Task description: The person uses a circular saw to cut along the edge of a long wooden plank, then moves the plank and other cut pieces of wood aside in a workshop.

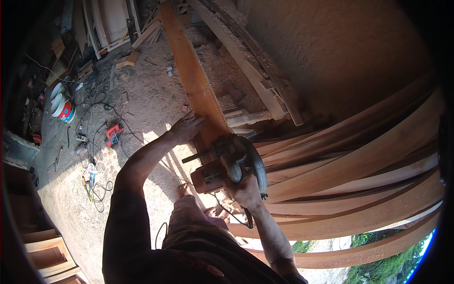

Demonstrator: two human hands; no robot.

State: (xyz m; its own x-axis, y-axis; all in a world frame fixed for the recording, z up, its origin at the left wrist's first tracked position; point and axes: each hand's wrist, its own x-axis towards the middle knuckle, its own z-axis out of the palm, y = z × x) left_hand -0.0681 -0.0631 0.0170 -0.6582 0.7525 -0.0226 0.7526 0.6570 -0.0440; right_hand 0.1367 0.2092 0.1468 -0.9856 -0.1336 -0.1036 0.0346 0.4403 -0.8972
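A long wooden plank (pixel 191 71) runs away from me toward the far wall. On its near end rests a dark circular saw (pixel 227 161) with a rounded guard on its right side. My right hand (pixel 246 189) is wrapped round the saw's handle, and a black cord hangs below it. My left hand (pixel 187 127) lies flat on the plank's left edge, fingers stretched out, just beyond the saw. The blade and the plank's end under the saw are hidden.
Stacked long boards (pixel 340 184) fill the right side. More planks (pixel 250 71) lie by the wall. A red power tool (pixel 114 134) and tangled cords (pixel 97 187) lie on the dusty floor at left, near a white and red bucket (pixel 64 111). My bare foot (pixel 183 190) is below the saw.
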